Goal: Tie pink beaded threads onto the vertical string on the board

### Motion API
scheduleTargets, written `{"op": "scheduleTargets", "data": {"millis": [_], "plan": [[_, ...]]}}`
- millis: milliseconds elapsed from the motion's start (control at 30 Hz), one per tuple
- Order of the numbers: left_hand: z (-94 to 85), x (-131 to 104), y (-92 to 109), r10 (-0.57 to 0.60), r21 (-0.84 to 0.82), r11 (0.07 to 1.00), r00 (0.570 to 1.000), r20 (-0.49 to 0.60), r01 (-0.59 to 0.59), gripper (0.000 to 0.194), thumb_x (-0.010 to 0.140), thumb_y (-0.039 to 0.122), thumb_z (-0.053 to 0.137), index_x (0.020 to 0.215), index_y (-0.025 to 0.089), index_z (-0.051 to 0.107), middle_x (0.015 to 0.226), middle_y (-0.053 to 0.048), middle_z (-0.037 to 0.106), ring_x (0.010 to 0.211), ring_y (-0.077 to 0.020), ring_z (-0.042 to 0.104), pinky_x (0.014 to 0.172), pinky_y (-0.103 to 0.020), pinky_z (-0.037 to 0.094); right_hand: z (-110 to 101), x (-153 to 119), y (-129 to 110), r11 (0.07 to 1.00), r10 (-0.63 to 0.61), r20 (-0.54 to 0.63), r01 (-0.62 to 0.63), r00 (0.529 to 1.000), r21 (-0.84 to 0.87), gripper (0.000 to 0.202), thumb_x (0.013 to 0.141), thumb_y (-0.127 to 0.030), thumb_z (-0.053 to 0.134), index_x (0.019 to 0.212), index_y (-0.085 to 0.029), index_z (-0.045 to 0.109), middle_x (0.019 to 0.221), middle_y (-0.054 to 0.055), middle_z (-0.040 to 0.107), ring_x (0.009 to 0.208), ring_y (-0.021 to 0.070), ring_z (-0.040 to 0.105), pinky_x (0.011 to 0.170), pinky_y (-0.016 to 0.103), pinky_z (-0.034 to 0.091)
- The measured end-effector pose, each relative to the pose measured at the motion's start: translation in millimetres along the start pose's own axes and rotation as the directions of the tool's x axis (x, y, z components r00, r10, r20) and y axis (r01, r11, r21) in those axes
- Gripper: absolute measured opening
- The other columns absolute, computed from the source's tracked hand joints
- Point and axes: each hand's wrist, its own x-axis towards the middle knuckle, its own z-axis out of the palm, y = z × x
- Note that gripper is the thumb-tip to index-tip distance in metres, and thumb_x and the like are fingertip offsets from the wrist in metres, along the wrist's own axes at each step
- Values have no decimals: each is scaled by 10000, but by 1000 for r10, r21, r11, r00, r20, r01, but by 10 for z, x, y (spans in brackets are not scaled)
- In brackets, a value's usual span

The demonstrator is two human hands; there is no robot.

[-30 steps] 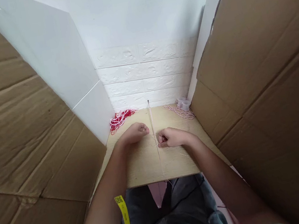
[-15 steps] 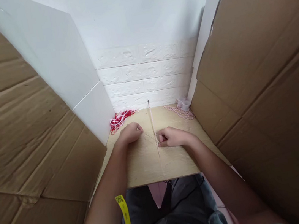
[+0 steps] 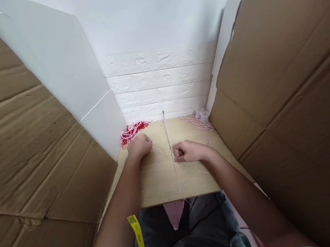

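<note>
A pale braided cord [image 3: 168, 133] runs from a small hook [image 3: 163, 112] at the wall down the middle of the wooden board [image 3: 156, 180], with loose ends past its front edge. My right hand [image 3: 189, 150] is closed beside the cord, thumb and forefinger pinching a thin thread at it. To the left, my left hand [image 3: 141, 145] is closed too, held above the board. A thin pale thread [image 3: 160, 147] runs between the left fingertips and the cord, slightly slack.
Red and white cords [image 3: 135, 133] lie heaped at the back left. Pink cords [image 3: 198, 124] and small clear cups [image 3: 202, 114] are at the back right. Tall cardboard panels [image 3: 37, 141] flank both sides, and a white brick-patterned wall [image 3: 157, 78] stands behind.
My left hand has shifted a little to the left and away from me, while the thread from it looks slacker. My right hand has stayed beside the cord.
</note>
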Motion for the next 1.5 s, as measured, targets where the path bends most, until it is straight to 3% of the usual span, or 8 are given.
{"op": "scheduleTargets", "data": {"millis": [200, 400, 633, 767, 933, 1200, 1300, 1500], "plan": [[-5, -21, 8, 159, -58, 987, 979, 127, -153, 338, 706, 532, 697, 864, 235, 668, 899, -36, 747, 817, -221, 661, 653, -287, 424, -16, -16, -43, 1000, 18, 10, -18, 1000, 2, 180, 794, -275, 684, 742, -183, 538, 684, -39, 550, 613, 101, 449, 563, 231, 321], [-35, -46, 43, 104, -39, 994, 989, 101, -101, 343, 780, 572, 611, 789, 233, 659, 861, -37, 741, 779, -217, 652, 619, -293, 394, -21, -26, -52, 1000, 4, -9, -4, 1000, -28, 213, 831, -343, 665, 760, -186, 539, 696, -25, 567, 619, 109, 465, 572, 236, 338], [-55, -68, 56, 56, 10, 998, 993, 104, -58, 404, 743, 637, 646, 788, 237, 682, 895, -55, 755, 802, -228, 659, 631, -292, 398, -36, -66, -85, 996, 70, -97, -64, 993, 64, 184, 876, -337, 615, 974, -216, 517, 656, -34, 611, 570, 133, 532, 555, 240, 350], [-107, -73, 37, 2, 9, 1000, 996, 93, -2, 379, 744, 606, 668, 786, 230, 694, 887, -61, 760, 804, -227, 664, 636, -286, 404, -74, -68, -28, 981, 189, -156, -193, 970, -10, 179, 919, -377, 571, 887, -201, 550, 590, -4, 616, 535, 144, 518, 552, 259, 319], [-89, -84, 62, 35, -14, 999, 998, 52, -34, 445, 801, 631, 592, 672, 208, 639, 763, -58, 722, 698, -210, 626, 605, -295, 372, -152, -67, 39, 933, 227, -323, -301, 919, -200, 324, 939, -451, 544, 744, -193, 559, 757, 83, 683, 653, 174, 532, 596, 289, 302], [-3, -117, 117, 187, -69, 981, 978, 95, -181, 407, 777, 628, 631, 753, 222, 655, 813, -41, 729, 717, -206, 620, 606, -293, 359, -57, 10, -102, 982, 166, -375, -187, 912, -21, 371, 998, -520, 421, 867, -198, 552, 828, 54, 681, 752, 183, 587, 685, 269, 374], [-18, -119, 101, 182, -52, 983, 976, 116, -177, 393, 765, 619, 650, 791, 227, 673, 871, -50, 743, 758, -216, 636, 621, -294, 373, -68, 7, -42, 965, 221, -372, -257, 902, -51, 409, 997, -562, 409, 931, -195, 578, 896, 93, 708, 798, 208, 610, 706, 282, 382], [-8, -86, 64, 178, -34, 984, 979, 102, -175, 409, 814, 621, 587, 745, 222, 647, 823, -53, 722, 712, -210, 609, 615, -302, 362, -196, -48, 153, 861, 397, -417, -489, 818, -140, 513, 972, -632, 396, 960, -181, 639, 1055, 195, 718, 918, 286, 634, 721, 324, 377]]}}
